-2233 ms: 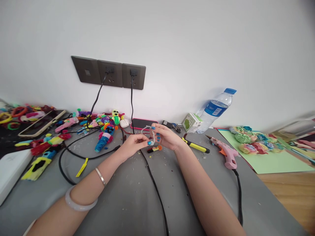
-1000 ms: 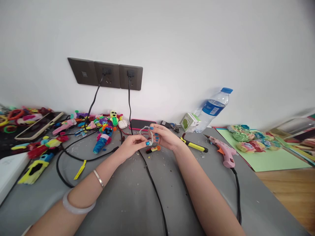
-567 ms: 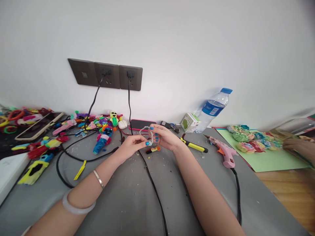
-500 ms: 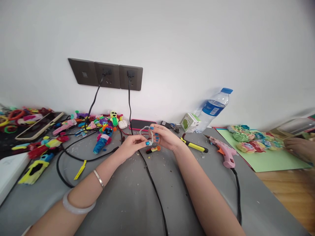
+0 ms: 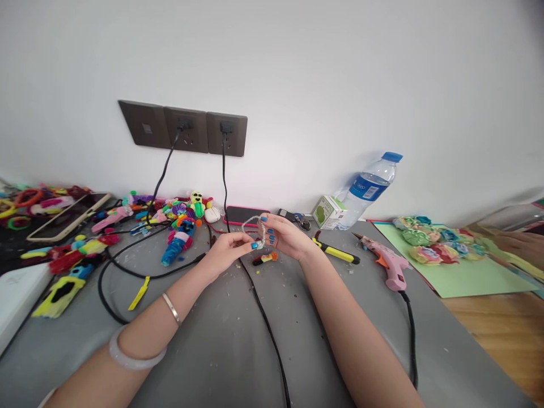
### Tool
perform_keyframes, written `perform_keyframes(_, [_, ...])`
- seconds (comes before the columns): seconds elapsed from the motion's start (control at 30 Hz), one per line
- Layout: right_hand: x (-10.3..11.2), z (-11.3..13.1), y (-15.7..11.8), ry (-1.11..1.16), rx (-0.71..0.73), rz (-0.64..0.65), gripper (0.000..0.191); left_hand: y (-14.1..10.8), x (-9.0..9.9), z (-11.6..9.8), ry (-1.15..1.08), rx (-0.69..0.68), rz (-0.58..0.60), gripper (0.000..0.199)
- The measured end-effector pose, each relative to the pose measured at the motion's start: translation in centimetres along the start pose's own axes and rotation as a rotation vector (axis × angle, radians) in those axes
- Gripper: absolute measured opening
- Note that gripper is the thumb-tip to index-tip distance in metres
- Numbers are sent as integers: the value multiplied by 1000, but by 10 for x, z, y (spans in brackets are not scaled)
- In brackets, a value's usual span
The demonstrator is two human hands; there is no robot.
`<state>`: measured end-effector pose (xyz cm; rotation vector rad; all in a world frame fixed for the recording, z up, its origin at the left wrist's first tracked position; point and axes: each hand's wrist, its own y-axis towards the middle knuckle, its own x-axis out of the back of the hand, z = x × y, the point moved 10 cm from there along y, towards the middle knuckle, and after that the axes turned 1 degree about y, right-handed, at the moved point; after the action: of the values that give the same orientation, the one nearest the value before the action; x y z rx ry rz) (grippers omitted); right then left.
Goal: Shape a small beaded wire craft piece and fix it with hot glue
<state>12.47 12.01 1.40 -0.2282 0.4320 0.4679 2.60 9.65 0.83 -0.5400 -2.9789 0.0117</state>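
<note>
A thin loop of clear beads hangs in the air between my hands, above the grey table. My left hand pinches its lower part between thumb and fingers. Near the top right of the loop, my right hand grips it with thumb and forefinger, the other fingers curled. Just below the hands lies a small orange, yellow and black piece, and behind them a phone with a pink edge.
Black cables cross the table. Fuzzy colourful figures lie left. Right are a yellow-black tool, pink glue gun, leaning bottle, small box, and fabric flowers on green paper. Another person's hand is far right.
My hands and the bead loop have barely moved. At the far right, the other person's hand has shifted, and a yellow-green sheet now shows beside it.
</note>
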Motion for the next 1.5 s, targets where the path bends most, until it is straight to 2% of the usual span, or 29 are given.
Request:
perform_keyframes(0.17, [6,2,1,44,16,-52,32,0,4,0,-62,11,-44,26])
perform_keyframes(0.5, [13,9,3,66,78,-106,29,4,21,24,-287,79,-223,36])
perform_keyframes(0.73, [23,11,5,121,114,-148,31,0,26,17,-389,68,-292,39])
perform_keyframes(0.9, [25,10,5,127,110,-158,30,-1,27,21,-428,75,-305,36])
perform_keyframes(1.07, [23,7,4,119,81,-156,29,1,27,22,-512,24,-309,35])
perform_keyframes(1.5, [16,5,5,47,57,-118,24,-3,33,20,-452,56,-391,38])
